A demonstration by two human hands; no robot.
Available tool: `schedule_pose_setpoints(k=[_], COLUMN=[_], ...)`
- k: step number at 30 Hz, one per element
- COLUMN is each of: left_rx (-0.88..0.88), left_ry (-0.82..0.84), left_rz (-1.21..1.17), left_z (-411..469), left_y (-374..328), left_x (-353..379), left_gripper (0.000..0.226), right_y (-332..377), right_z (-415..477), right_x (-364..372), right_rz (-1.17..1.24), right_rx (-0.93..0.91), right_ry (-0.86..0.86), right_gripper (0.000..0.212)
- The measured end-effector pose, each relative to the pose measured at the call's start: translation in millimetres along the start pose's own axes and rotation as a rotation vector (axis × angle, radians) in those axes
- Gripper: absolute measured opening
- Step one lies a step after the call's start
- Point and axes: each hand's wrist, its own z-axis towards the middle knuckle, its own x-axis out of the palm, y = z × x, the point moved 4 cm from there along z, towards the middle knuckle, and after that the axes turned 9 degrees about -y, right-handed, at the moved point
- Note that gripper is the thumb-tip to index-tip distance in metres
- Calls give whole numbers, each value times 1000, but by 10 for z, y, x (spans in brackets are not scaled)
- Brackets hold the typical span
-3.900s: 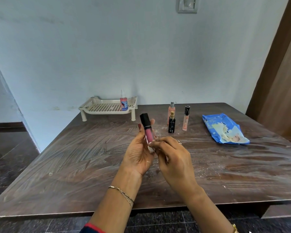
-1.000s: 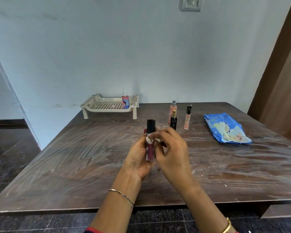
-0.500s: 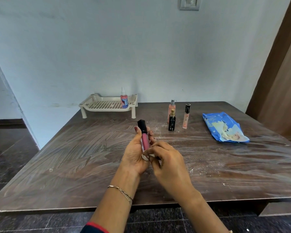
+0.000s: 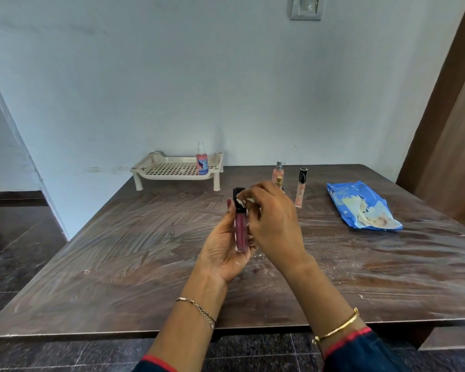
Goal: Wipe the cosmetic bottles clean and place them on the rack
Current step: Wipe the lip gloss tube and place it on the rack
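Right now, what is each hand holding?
Left hand: closed on the pink tube.
Right hand: pinching a white wipe against the tube's cap.

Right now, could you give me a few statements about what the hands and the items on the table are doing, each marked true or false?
1. The left hand holds a pink lip gloss tube upright. True.
2. The right hand presses a white wipe against the tube's black cap. True.
3. The rack holds three bottles. False: only one pink spray bottle stands on it.
4. The blue wipes packet lies on the rack. False: it lies on the table, to the right.
5. A peach tube with a black cap stands upright on the table. True.
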Motion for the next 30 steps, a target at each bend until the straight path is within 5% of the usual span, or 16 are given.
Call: schedule_pose_setpoints(k=[9,20,30], left_rx=[-11,6,191], left_ry=[40,68,-109], left_rz=[-149,-175,-141], left_z=[-11,-40,13], left_y=[-21,13,-206], left_x=[-43,2,-62], left_gripper=[37,28,35], right_y=[84,207,92], right_z=[-288,-258,-519], right_x=[65,108,167], right_rz=[-26,-75,-55], right_rx=[-70,-44,-112], right_ry=[106,29,222], right_gripper=[13,9,21])
